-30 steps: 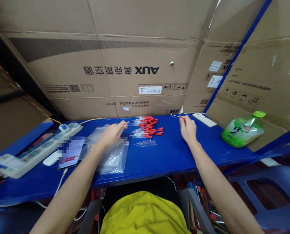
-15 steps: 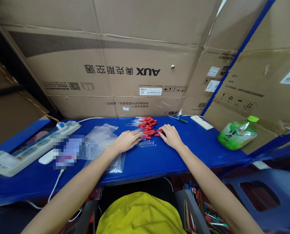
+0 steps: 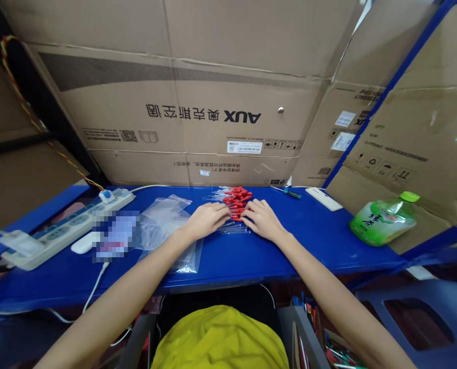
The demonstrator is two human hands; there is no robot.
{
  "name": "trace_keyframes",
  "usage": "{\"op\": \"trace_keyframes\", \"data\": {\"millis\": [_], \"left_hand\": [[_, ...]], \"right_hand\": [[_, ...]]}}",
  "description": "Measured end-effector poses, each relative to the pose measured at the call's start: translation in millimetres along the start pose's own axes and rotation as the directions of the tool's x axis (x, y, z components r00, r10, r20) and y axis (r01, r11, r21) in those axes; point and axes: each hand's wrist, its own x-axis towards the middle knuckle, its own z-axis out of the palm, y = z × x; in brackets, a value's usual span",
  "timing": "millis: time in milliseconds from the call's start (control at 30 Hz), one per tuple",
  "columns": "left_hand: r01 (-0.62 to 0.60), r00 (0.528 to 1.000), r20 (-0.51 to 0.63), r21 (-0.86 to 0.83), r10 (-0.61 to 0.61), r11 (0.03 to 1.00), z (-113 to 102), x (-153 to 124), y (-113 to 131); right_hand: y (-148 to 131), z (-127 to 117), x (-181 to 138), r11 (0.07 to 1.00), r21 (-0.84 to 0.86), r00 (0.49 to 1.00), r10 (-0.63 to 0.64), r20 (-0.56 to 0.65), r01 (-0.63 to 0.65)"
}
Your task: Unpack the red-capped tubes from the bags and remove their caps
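Observation:
A pile of small red-handled screwdrivers [image 3: 238,196] lies on the blue tabletop, handles to the right and pale, thin ends to the left. My left hand [image 3: 209,219] rests at the pile's left side, its fingers bent together at the near screwdrivers. What sits between those fingertips is hidden. From the right, my right hand [image 3: 264,220] reaches in with curled fingers and thumb closed at the red handle ends of the near row. Several clear thin tubes [image 3: 236,229] lie just in front of the pile, between both hands.
Clear plastic bags [image 3: 159,218] lie left of my left hand. Further left are a blurred-out flat object [image 3: 117,236] and a white power strip [image 3: 73,220]. A green screwdriver [image 3: 292,193], a white bar [image 3: 324,199] and a green-labelled bottle [image 3: 384,220] are right. Cardboard [image 3: 198,87] walls the back.
My right hand has moved left and slightly nearer, closing the gap to my left hand. The loose red handles by its fingertips are now against the pile. The view has shifted slightly.

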Motion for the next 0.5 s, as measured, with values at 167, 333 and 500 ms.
{"op": "trace_keyframes", "data": {"millis": [167, 333, 500], "left_hand": [[0.151, 0.988, -0.006, 0.009, -0.151, 0.988, -17, 29, -1], [0.348, 0.913, -0.173, -0.141, -0.369, 0.927, -18, 65, 3], [0.320, 0.901, -0.184, -0.330, -0.392, 0.888, 2, 60, -2]], "right_hand": [[5, 5, 15, 0.999, 0.043, 0.997, -0.008, 0.076, 0.005], [10, 3, 20, 0.999, 0.039, 0.988, -0.026, 0.155, 0.020], [20, -8, 29, 0.944, 0.321, 0.997, 0.067, 0.038, -0.075]]}}
